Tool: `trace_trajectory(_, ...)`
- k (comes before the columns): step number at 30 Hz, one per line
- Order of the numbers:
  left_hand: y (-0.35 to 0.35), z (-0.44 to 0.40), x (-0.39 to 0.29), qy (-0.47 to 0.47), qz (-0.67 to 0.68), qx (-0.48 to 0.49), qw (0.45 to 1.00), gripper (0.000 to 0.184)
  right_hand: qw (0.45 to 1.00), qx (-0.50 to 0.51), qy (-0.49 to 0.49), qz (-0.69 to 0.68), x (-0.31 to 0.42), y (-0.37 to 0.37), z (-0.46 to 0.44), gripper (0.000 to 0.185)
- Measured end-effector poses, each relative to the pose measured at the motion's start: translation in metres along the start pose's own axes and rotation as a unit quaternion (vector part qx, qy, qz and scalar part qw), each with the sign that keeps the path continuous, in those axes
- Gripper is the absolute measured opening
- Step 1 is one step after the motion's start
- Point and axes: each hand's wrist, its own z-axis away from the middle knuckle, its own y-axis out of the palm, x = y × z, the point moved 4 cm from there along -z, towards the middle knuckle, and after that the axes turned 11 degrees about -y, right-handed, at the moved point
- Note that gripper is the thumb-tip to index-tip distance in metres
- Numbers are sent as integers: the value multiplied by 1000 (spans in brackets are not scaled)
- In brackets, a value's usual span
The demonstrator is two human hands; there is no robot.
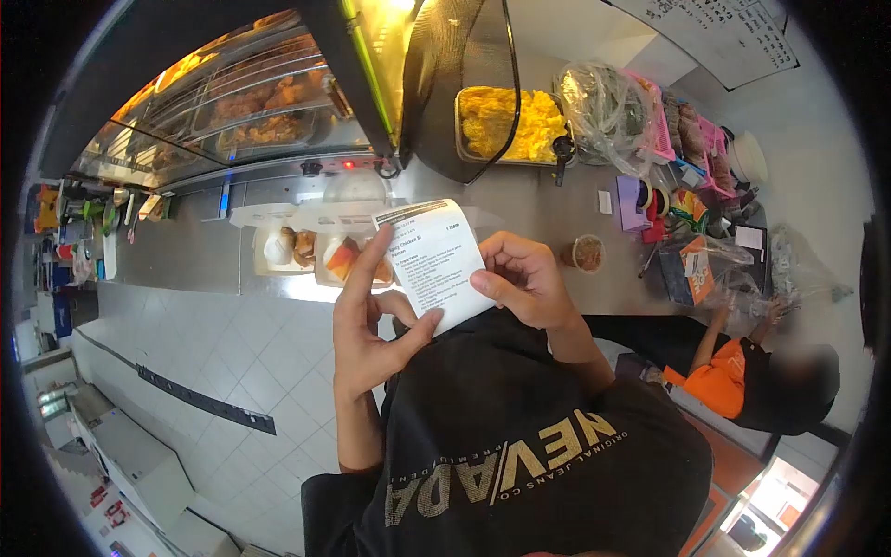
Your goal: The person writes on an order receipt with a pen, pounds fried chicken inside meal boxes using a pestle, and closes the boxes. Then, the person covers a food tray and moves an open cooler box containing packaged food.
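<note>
A printed paper receipt point(436, 269) is held up in front of my chest, its text facing me with "1 item" near the top. My left hand point(376, 325) grips the left and lower edges between thumb and fingers. On the other side, my right hand point(522, 278) pinches the right edge, thumb on the printed face. Behind the paper, on the steel counter point(418, 190), lie open white food boxes. One box point(283, 251) contains a white rounded portion and brown pieces; the neighbouring box point(342, 258), partly hidden by my left hand, shows red and orange food.
A tray of yellow food point(510, 125) stands at the back beside a bagged bundle point(608, 111). A small cup point(584, 252) is right of my right hand. A heated display case point(251, 102) fills the upper left. A person in orange and black point(733, 381) handles plastic bags at right.
</note>
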Motion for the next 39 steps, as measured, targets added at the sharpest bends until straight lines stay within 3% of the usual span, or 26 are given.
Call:
trace_trajectory(13, 77, -24, 9, -18, 1, 34, 999, 94, 1000, -11, 18, -17, 14, -75, 26, 13)
trace_trajectory(19, 84, -31, 8, -34, 22, 46, 998, 75, 999, -31, 19, -28, 12, -88, 31, 13)
trace_trajectory(22, 80, -39, 13, 39, -69, 37, 996, 62, 999, -40, 21, -16, 8, -92, 33, 13)
trace_trajectory(28, 89, -44, 8, -40, -4, 50, 998, 58, 998, -55, 25, -13, 6, -97, 35, 13)
trace_trajectory(34, 89, -48, 12, -9, -76, 35, 996, 56, 998, -59, 6, -28, 1, -101, 35, 12)
trace_trajectory(39, 91, -49, 10, -52, -32, 38, 997, 56, 998, -57, 15, -20, -3, -102, 37, 13)
